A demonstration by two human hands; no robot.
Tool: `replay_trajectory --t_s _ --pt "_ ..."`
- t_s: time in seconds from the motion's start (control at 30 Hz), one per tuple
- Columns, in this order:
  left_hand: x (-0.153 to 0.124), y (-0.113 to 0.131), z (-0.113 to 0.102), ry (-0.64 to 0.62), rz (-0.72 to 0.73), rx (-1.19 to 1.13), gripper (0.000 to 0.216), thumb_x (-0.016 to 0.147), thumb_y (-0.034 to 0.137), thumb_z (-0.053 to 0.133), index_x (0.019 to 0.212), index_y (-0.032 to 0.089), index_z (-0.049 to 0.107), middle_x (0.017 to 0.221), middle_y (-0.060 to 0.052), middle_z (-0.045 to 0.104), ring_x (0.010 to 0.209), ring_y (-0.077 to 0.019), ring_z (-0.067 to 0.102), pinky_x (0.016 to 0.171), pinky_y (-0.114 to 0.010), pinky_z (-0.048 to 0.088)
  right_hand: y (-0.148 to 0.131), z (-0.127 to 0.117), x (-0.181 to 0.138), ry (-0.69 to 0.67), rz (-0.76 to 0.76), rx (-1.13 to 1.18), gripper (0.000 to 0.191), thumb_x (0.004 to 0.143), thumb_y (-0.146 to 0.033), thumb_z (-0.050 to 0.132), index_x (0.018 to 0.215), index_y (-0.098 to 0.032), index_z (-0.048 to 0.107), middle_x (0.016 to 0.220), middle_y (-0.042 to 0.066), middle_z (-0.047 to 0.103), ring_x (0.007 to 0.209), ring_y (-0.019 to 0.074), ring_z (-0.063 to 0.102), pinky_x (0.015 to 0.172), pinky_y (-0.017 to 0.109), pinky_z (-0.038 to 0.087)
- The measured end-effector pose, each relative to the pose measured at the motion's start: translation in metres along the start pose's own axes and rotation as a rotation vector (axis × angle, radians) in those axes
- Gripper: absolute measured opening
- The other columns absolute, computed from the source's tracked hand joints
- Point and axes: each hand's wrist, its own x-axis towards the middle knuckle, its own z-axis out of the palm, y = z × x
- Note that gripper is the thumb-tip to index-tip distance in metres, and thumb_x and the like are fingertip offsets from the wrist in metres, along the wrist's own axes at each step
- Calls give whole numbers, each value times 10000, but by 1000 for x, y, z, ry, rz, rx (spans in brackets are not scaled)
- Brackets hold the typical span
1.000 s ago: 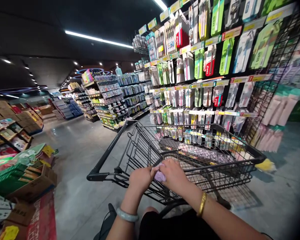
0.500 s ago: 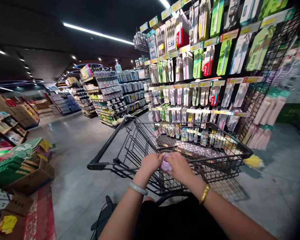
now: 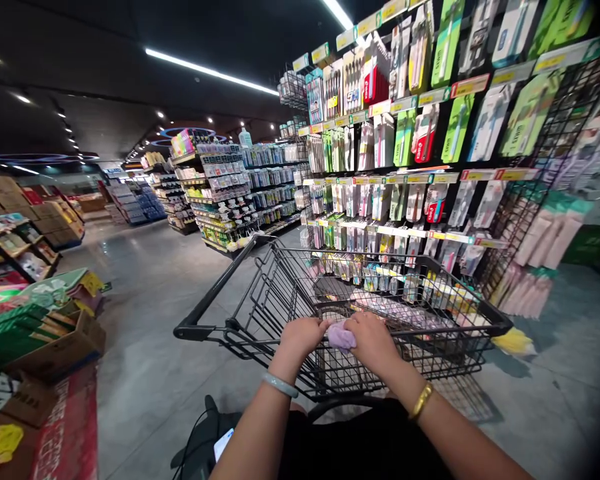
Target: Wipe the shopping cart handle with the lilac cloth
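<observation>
A small bunched purple cloth (image 3: 341,337) is between my two hands, just above the near side rail of the black wire shopping cart (image 3: 200,308). My right hand (image 3: 373,341) is closed on the cloth's right side, with thumb and fingers around it. At its left end, my left hand (image 3: 303,339) has curled fingers, their tips pinching the edge of the cloth. How far the fingers wrap under it is hidden. A pale bangle (image 3: 280,385) circles my left wrist, a gold one (image 3: 420,401) my right.
Behind the cart stands a wire rack of packaged toothbrushes (image 3: 423,137). Long patterned packages (image 3: 405,313) lie in the cart. A yellow item (image 3: 513,341) is beside the cart's right end. Boxes with a green basket (image 3: 13,333) line the left, and more shelves (image 3: 220,180) stand farther back.
My hands have moved slightly apart, and more of the purple cloth shows between them. The view has shifted a little, so the rack sits farther right and lower.
</observation>
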Motion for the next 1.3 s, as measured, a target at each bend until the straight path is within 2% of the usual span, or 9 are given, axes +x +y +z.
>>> replay_trajectory --t_s 0.1,0.23,0.33,0.47,0.53,0.77,0.9,1.03,1.3 --pt "-4 -3 -2 11 -3 9 763 879 720 119 961 246 712 1017 -99 733 971 -282 671 781 -359 500 22 1 -13 32 -25 56 322 794 -204 601 1098 -296 654 1165 41 610 1063 238 506 894 343 350" --pt "-4 0 1 44 18 13 716 907 672 135 932 245 710 976 -89 737 932 -265 674 758 -340 500 63 -2 -30 48 148 15 346 784 -203 603 1105 -318 659 1162 36 614 1052 251 516 891 369 353" --pt "1 4 4 55 22 29 665 922 626 183 941 229 717 994 -104 734 954 -276 670 770 -350 501 48 1 -25 73 176 -27 315 748 -184 634 1045 -280 673 1119 58 618 1027 268 513 854 372 365" --pt "8 0 3 59 16 60 652 923 617 191 979 241 721 1001 -110 733 970 -285 670 792 -374 503 3 10 -10 127 -1 34 409 722 -220 692 1123 -274 635 1214 70 575 1122 280 466 921 376 362" --pt "11 -6 1 66 5 72 687 918 642 163 988 245 719 1008 -112 731 972 -284 670 791 -371 503 4 11 -9 131 -53 37 438 756 -215 667 1183 -292 609 1247 63 565 1149 268 461 969 387 340" --pt "21 -14 4 134 -37 91 754 925 642 110 925 188 713 981 -141 719 943 -279 663 791 -358 492 78 -3 -21 58 132 -26 330 820 -247 603 1144 -296 642 1171 50 611 1054 248 520 928 381 344" --pt "28 -12 2 193 -57 110 727 956 562 121 934 138 711 962 -172 706 950 -284 656 822 -374 478 50 -3 4 -21 186 -58 249 816 -212 595 1045 -253 684 1036 77 638 992 243 536 826 327 374" --pt "34 -21 -7 203 -88 120 686 955 541 164 889 140 716 953 -172 710 933 -284 662 796 -364 485 19 0 25 1 62 -14 220 853 -254 587 1054 -249 678 1071 82 628 1027 227 535 828 300 375" --pt "34 -48 -22 89 -89 101 626 947 549 203 796 203 701 912 -112 732 847 -241 680 714 -317 497 99 -11 -11 -11 178 -13 271 842 -305 595 1105 -295 661 1087 56 637 1018 230 562 872 334 357"
